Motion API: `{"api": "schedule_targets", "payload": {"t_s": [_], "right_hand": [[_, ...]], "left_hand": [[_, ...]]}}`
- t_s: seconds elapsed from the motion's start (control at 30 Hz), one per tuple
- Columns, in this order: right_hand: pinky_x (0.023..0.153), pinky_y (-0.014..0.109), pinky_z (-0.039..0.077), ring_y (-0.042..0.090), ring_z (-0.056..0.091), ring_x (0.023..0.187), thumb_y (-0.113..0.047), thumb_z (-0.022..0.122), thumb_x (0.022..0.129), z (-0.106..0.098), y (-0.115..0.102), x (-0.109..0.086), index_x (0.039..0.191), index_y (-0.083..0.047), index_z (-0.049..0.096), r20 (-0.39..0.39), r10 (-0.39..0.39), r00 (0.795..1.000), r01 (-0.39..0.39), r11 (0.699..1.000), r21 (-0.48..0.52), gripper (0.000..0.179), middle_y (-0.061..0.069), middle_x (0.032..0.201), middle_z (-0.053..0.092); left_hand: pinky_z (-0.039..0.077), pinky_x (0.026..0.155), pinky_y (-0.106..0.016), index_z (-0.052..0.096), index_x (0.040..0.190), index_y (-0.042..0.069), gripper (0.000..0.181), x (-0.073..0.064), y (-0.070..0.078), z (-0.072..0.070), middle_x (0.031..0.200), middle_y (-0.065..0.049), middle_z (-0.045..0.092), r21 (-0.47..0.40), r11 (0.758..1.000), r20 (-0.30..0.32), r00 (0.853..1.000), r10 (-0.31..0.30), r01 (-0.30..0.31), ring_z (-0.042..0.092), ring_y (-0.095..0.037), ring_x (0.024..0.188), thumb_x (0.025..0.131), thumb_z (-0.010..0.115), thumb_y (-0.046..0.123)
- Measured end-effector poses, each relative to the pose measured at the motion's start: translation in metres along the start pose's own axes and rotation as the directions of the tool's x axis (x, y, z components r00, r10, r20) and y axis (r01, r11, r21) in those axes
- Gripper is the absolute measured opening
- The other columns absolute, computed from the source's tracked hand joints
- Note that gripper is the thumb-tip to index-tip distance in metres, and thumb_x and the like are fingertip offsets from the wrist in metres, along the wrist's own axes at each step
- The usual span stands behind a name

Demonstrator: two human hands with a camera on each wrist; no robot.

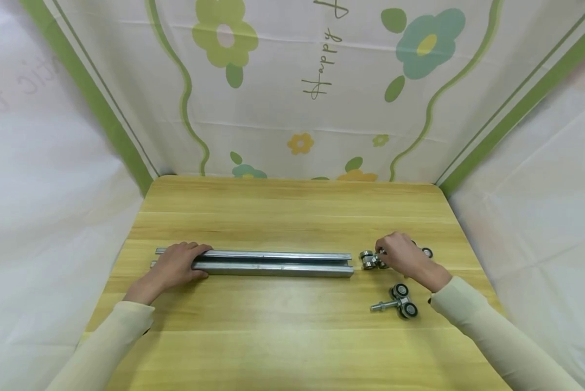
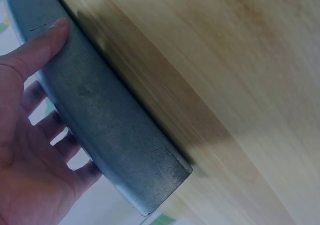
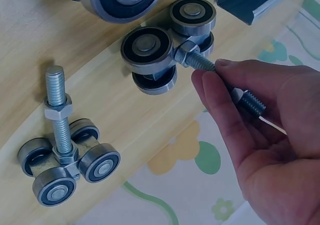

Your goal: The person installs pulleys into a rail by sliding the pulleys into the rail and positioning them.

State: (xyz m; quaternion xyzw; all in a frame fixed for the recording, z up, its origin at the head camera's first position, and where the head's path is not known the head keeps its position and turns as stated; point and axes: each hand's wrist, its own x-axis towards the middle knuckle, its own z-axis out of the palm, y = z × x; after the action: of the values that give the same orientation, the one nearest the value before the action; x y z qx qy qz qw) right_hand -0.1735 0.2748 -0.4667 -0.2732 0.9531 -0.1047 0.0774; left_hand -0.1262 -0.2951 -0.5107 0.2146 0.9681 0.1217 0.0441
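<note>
A metal C-channel rail (image 1: 278,269) lies across the table with its slot facing up. My left hand (image 1: 177,264) grips it near its left end, thumb (image 2: 52,37) on the near side and fingers reaching around the other. Just off the rail's right end (image 3: 245,2) is a four-wheel roller trolley (image 3: 146,47), a small gap between them. My right hand (image 3: 265,110) pinches this trolley's threaded bolt (image 3: 200,61) between thumb and fingers. In the head view, my right hand (image 1: 405,255) covers part of the trolley (image 1: 368,260).
Closer to me lies a second roller trolley (image 1: 401,301), its bolt pointing left. A third trolley (image 3: 70,160), with a nut on its bolt, is mostly behind my right hand in the head view. The wooden table (image 1: 273,347) meets flower-printed curtains (image 1: 268,108) on its far side.
</note>
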Motion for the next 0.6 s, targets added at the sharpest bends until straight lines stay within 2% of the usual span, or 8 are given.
{"api": "schedule_targets", "payload": {"t_s": [0.33, 0.47, 0.6], "right_hand": [[0.049, 0.021, 0.041, 0.003, 0.045, 0.050, 0.006, 0.071, 0.093, 0.000, -0.008, -0.004, 0.093, -0.003, 0.081, -0.002, -0.035, 0.999, 0.036, 0.998, 0.052, 0.013, 0.002, 0.076, 0.072], [0.051, 0.020, 0.042, 0.001, 0.046, 0.052, 0.007, 0.072, 0.092, 0.003, -0.011, -0.004, 0.092, -0.004, 0.081, -0.020, -0.055, 0.998, 0.056, 0.997, 0.047, 0.014, 0.003, 0.079, 0.074], [0.051, 0.020, 0.041, 0.001, 0.044, 0.052, 0.007, 0.072, 0.091, 0.004, -0.014, -0.002, 0.088, -0.006, 0.080, -0.032, -0.075, 0.997, 0.077, 0.996, 0.047, 0.016, -0.002, 0.073, 0.071]], "left_hand": [[0.053, 0.087, -0.059, 0.067, 0.137, 0.004, 0.065, 0.000, -0.002, 0.000, 0.113, -0.015, 0.073, -0.014, 1.000, 0.002, 1.000, 0.007, -0.007, 0.068, -0.037, 0.099, 0.083, 0.092, 0.031], [0.053, 0.088, -0.059, 0.066, 0.137, 0.003, 0.065, 0.002, -0.002, -0.001, 0.112, -0.015, 0.073, -0.013, 1.000, 0.002, 1.000, 0.010, -0.010, 0.068, -0.037, 0.099, 0.083, 0.092, 0.031], [0.052, 0.088, -0.059, 0.066, 0.137, 0.003, 0.065, 0.002, -0.002, 0.002, 0.112, -0.016, 0.073, -0.022, 1.000, 0.007, 1.000, 0.009, -0.009, 0.068, -0.037, 0.099, 0.084, 0.091, 0.030]]}}
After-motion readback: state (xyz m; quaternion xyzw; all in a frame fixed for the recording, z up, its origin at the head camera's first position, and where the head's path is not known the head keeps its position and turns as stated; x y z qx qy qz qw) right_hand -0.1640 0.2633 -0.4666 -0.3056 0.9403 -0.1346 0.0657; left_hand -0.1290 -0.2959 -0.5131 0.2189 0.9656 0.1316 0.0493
